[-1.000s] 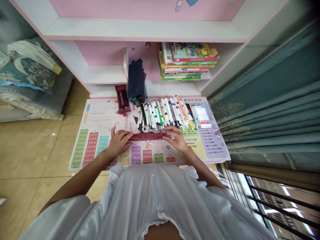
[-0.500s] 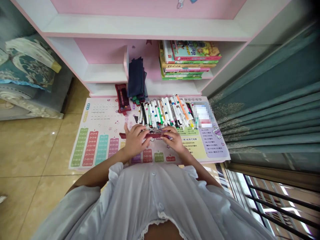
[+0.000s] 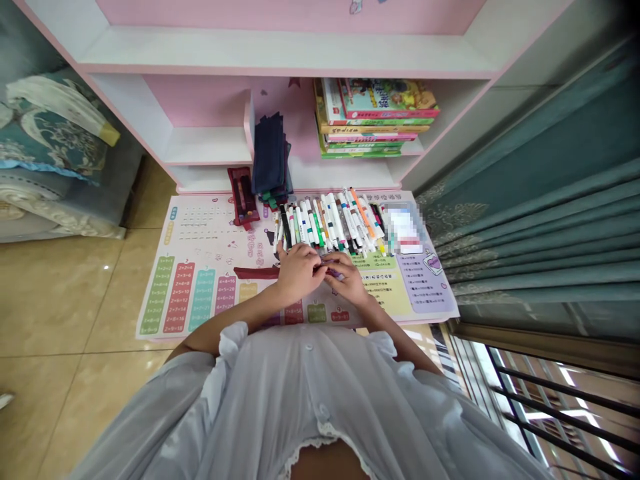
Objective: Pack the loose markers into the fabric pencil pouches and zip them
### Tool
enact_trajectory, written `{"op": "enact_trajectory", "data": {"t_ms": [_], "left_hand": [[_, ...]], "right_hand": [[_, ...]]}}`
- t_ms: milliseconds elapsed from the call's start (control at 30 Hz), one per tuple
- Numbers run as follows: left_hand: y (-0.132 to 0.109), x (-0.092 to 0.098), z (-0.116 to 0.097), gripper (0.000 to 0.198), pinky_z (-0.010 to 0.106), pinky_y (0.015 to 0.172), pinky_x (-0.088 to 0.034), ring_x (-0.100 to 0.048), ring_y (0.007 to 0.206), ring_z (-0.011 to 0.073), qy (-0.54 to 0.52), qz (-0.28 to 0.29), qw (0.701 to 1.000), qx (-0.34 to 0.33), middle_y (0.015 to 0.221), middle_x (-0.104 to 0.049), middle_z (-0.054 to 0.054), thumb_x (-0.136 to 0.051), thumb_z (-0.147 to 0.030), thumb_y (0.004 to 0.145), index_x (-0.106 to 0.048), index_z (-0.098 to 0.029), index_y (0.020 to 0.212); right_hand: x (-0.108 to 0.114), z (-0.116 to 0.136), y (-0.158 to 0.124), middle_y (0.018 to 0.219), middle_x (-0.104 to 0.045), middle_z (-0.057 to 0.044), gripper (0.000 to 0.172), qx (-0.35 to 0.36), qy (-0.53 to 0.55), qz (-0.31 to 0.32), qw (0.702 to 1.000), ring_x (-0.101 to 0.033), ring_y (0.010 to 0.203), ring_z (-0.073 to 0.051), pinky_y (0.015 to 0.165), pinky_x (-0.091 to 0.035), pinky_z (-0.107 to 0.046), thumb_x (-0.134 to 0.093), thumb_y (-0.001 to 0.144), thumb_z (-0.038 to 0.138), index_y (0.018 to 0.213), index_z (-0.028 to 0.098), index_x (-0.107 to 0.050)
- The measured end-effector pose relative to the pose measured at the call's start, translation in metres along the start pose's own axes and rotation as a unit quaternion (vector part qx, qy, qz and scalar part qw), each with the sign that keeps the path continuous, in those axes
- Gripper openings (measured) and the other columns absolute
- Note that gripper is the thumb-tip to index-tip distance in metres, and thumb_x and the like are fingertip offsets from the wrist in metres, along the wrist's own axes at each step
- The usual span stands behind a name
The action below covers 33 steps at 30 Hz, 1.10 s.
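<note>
A white-and-pink shelf unit (image 3: 280,50) stands behind the printed surface (image 3: 200,250), with a stack of books (image 3: 370,130) on it at the right. On the surface, a wide row of markers (image 3: 330,223) lies side by side, mostly pointing away from the person, just beyond both hands. To the row's left, a pile of dark blue pouches (image 3: 269,153) leans at the shelf edge. The left hand (image 3: 301,273) and right hand (image 3: 347,277) meet near the surface's middle. Beside the dark pile lies a filled red pouch (image 3: 243,197), its slim contents showing.

The slim red case (image 3: 256,273) lies right in front of the person, its long axis running left to right, roughly parallel to the marker row. Its bare end reaches out leftward past the left hand — the nearer of the two to that end — while the rest is covered. The fingers of both hands are bent nearly together, touching or almost so, and seem to pinch the case toward its right end — the exact grip is hidden.
</note>
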<state>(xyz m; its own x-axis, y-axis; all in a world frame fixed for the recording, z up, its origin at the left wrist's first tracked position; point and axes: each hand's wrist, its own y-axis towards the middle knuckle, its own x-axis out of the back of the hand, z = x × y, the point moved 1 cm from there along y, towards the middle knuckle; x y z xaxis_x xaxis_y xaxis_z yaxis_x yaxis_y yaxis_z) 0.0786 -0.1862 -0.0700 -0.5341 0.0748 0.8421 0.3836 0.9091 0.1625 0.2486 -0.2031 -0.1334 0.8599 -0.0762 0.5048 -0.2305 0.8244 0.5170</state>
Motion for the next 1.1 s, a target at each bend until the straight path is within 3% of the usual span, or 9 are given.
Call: {"op": "enact_trajectory", "data": {"t_ms": [300, 533, 1100], "left_hand": [[-0.006, 0.001, 0.009, 0.014, 0.062, 0.116, 0.001, -0.06, 0.109, 0.0225, -0.044, -0.046, 0.998, 0.021, 0.095, -0.072, -0.002, -0.061, -0.028, 0.083, -0.067, -0.025, 0.071], [-0.012, 0.008, 0.015, 0.015, 0.065, 0.114, -0.011, -0.054, 0.12, 0.0271, -0.042, -0.006, 0.997, 0.064, 0.109, -0.07, 0.001, -0.063, -0.029, 0.083, -0.066, -0.024, 0.069], [-0.012, 0.017, 0.02, 0.018, 0.071, 0.111, -0.015, -0.043, 0.135, 0.0322, -0.015, 0.036, 0.996, 0.076, 0.121, -0.067, 0.0, -0.062, -0.028, 0.08, -0.063, -0.022, 0.063]], "right_hand": [[0.005, -0.002, 0.0, 0.103, -0.066, -0.007, 0.017, -0.01, -0.016, 0.004, 1.0, -0.061, 0.101, -0.024, 0.087, -0.053, -0.045, -0.061, 0.09, 0.038, 0.097, 0.027, -0.073], [0.006, -0.001, 0.0, 0.104, -0.066, -0.006, 0.014, 0.024, -0.015, -0.01, 1.0, -0.061, 0.1, -0.024, 0.087, -0.052, -0.045, -0.063, 0.09, 0.032, 0.1, 0.028, -0.072], [0.003, -0.003, 0.0, 0.104, -0.066, -0.007, 0.017, 0.023, -0.023, 0.011, 0.999, -0.06, 0.103, -0.025, 0.089, -0.052, -0.046, -0.061, 0.091, 0.037, 0.1, 0.029, -0.073]]}}
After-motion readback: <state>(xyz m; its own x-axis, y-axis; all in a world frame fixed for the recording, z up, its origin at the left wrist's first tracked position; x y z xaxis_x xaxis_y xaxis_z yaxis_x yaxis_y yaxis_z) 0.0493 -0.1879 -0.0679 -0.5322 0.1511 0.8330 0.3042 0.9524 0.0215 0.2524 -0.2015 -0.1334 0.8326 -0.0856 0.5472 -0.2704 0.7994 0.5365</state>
